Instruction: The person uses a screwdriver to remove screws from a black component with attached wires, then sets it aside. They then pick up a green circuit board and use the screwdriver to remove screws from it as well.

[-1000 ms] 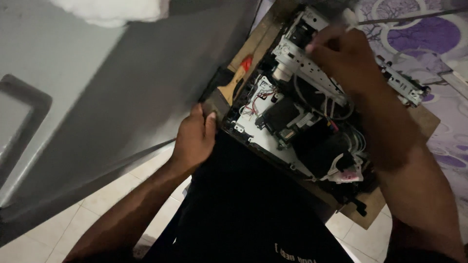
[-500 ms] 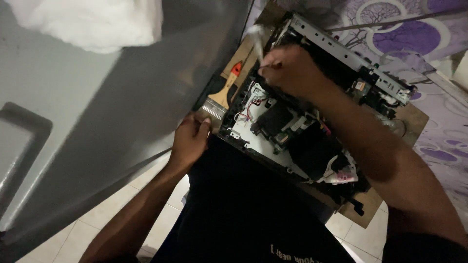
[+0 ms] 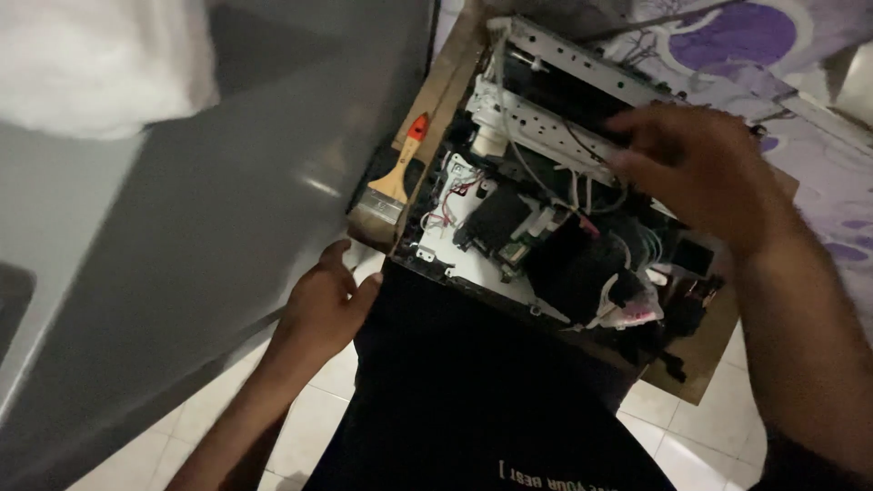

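An opened electronic device [image 3: 546, 209] with bare metal frame, wires and black parts lies on a brown board [image 3: 700, 364]. My right hand [image 3: 696, 168] hovers over its metal rail with fingers spread, touching or just above the frame. My left hand [image 3: 323, 305] rests at the near left corner of the board, fingers curled against the edge beside a dark cloth [image 3: 473, 400]. A paintbrush [image 3: 393, 182] with an orange and wood handle lies at the board's left side.
A large grey panel [image 3: 200, 255] fills the left side. A white cloth [image 3: 91, 64] sits at the top left. A purple patterned sheet [image 3: 727, 41] lies behind the board. Pale floor tiles [image 3: 309, 418] show below.
My right hand has moved from the device's upper left corner to the right, over the metal rail, and its fingers have spread. My left hand stays at the board's corner.
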